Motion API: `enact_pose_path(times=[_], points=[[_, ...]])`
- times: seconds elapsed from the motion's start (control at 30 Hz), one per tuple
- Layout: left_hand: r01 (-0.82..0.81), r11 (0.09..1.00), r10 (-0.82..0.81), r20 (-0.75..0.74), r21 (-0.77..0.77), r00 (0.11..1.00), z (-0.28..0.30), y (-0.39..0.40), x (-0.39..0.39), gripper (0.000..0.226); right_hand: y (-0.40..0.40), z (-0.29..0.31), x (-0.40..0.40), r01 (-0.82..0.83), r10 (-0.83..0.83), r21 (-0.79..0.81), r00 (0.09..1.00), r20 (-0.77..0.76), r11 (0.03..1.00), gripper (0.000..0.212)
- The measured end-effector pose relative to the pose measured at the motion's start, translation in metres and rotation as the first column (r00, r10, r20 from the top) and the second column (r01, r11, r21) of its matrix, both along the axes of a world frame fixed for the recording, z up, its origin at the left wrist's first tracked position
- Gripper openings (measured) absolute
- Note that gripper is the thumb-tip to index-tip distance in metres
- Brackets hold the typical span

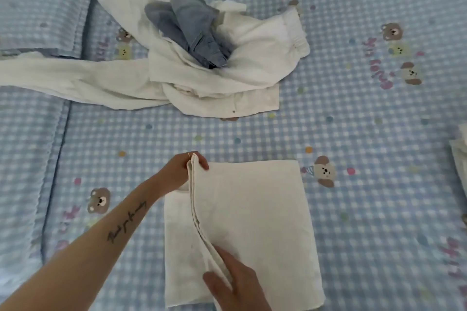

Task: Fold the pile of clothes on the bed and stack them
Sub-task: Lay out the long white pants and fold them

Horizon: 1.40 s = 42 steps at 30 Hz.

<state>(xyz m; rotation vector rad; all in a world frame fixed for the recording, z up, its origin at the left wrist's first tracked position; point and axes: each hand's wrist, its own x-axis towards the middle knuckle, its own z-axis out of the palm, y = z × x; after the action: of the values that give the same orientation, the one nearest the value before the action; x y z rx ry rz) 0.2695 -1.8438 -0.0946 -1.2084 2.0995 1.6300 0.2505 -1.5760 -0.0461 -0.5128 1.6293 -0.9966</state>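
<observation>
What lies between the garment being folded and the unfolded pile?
Head view: only bare checked bedsheet between the cream garment and the pile.

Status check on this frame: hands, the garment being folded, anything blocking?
Left hand pinches far end of lifted fold; right hand pinches near end. White garment half folded on bed. Unfolded pile waits beyond, clear.
</observation>
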Motion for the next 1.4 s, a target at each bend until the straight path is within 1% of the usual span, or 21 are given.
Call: enact_pose_path(times=[0.13,0.27,0.3,0.37,0.4,0.43,0.47,0.5,0.53,0.57,0.6,0.63,0.67,0.7,0.77,0.87,0.97,1.07,1.2,1.3,1.4], points=[[-0.228,0.972,0.225,0.060,0.059,0.973,-0.029,-0.021,0.086,0.037,-0.041,-0.032,0.068,-0.162,0.162,0.023,0.987,-0.008,0.987,0.051],[-0.583,0.782,0.575,0.104,0.221,0.811,-0.058,-0.006,0.132,0.021,-0.060,-0.073,0.101,-0.289,0.308,0.140,0.942,-0.136,0.947,0.060],[-0.593,0.777,0.587,0.097,0.212,0.804,-0.063,0.005,0.139,0.021,-0.061,-0.084,0.104,-0.316,0.343,0.168,0.925,-0.162,0.934,0.062],[-0.571,0.817,0.566,0.070,0.081,0.821,-0.068,0.032,0.149,0.018,-0.062,-0.094,0.106,-0.400,0.435,0.199,0.881,-0.188,0.895,0.062],[-0.563,0.826,0.561,0.061,0.019,0.826,-0.069,0.046,0.151,0.024,-0.064,-0.093,0.102,-0.419,0.456,0.209,0.872,-0.177,0.883,0.057],[-0.555,0.832,0.555,0.053,-0.017,0.830,-0.071,0.059,0.153,0.029,-0.064,-0.090,0.094,-0.376,0.418,0.207,0.879,-0.229,0.903,0.050],[-0.542,0.839,0.544,0.081,-0.042,0.835,-0.074,0.072,0.154,0.034,-0.059,-0.092,0.081,-0.252,0.310,0.196,0.870,-0.383,0.948,0.043],[-0.529,0.846,0.533,0.125,-0.069,0.837,-0.077,0.083,0.154,0.041,-0.051,-0.095,0.061,-0.064,0.159,0.179,0.789,-0.593,0.982,0.039],[-0.521,0.849,0.528,0.190,-0.089,0.828,-0.079,0.091,0.153,0.051,-0.041,-0.099,0.036,0.140,0.036,0.169,0.658,-0.752,0.976,0.037],[-0.533,0.840,0.540,0.238,-0.097,0.808,-0.082,0.097,0.154,0.058,-0.031,-0.101,0.008,0.320,-0.003,0.220,0.572,-0.820,0.921,0.039],[-0.563,0.822,0.564,0.272,-0.088,0.780,-0.084,0.101,0.153,0.062,-0.020,-0.102,-0.018,0.457,0.000,0.318,0.571,-0.821,0.830,0.045],[-0.591,0.804,0.583,0.294,-0.073,0.757,-0.086,0.104,0.152,0.061,-0.011,-0.105,-0.040,0.520,0.012,0.445,0.640,-0.768,0.730,0.051],[-0.612,0.789,0.596,0.302,-0.048,0.744,-0.085,0.104,0.152,0.057,-0.003,-0.109,-0.056,0.514,0.015,0.546,0.719,-0.695,0.662,0.054],[-0.627,0.779,0.604,0.296,-0.021,0.740,-0.085,0.104,0.150,0.054,0.002,-0.113,-0.067,0.480,0.001,0.606,0.783,-0.622,0.635,0.055],[-0.645,0.764,0.620,0.284,-0.006,0.732,-0.083,0.103,0.148,0.052,0.004,-0.115,-0.078,0.445,-0.100,0.603,0.850,-0.517,0.662,0.047],[-0.662,0.745,0.657,0.271,-0.086,0.704,-0.069,0.103,0.136,0.053,0.008,-0.107,-0.088,0.476,-0.202,0.503,0.839,-0.505,0.721,0.030],[-0.676,0.724,0.685,0.248,-0.133,0.685,-0.041,0.104,0.104,0.048,0.015,-0.088,-0.114,0.508,-0.253,0.416,0.809,-0.530,0.754,0.027],[-0.681,0.717,0.697,0.142,-0.146,0.703,-0.004,0.108,0.043,0.038,0.027,-0.061,-0.170,0.560,-0.329,0.299,0.756,-0.566,0.772,0.024],[-0.649,0.750,0.654,-0.004,-0.128,0.756,0.033,0.130,-0.081,0.023,0.054,-0.016,-0.293,0.599,-0.377,0.170,0.672,-0.637,0.782,0.023],[-0.645,0.757,0.644,-0.047,-0.105,0.764,0.043,0.154,-0.197,0.040,0.088,0.014,-0.410,0.606,-0.382,0.086,0.598,-0.705,0.791,0.030],[-0.615,0.784,0.606,-0.110,-0.083,0.788,0.047,0.174,-0.310,0.033,0.117,0.038,-0.520,0.604,-0.405,-0.012,0.519,-0.753,0.797,0.031]])
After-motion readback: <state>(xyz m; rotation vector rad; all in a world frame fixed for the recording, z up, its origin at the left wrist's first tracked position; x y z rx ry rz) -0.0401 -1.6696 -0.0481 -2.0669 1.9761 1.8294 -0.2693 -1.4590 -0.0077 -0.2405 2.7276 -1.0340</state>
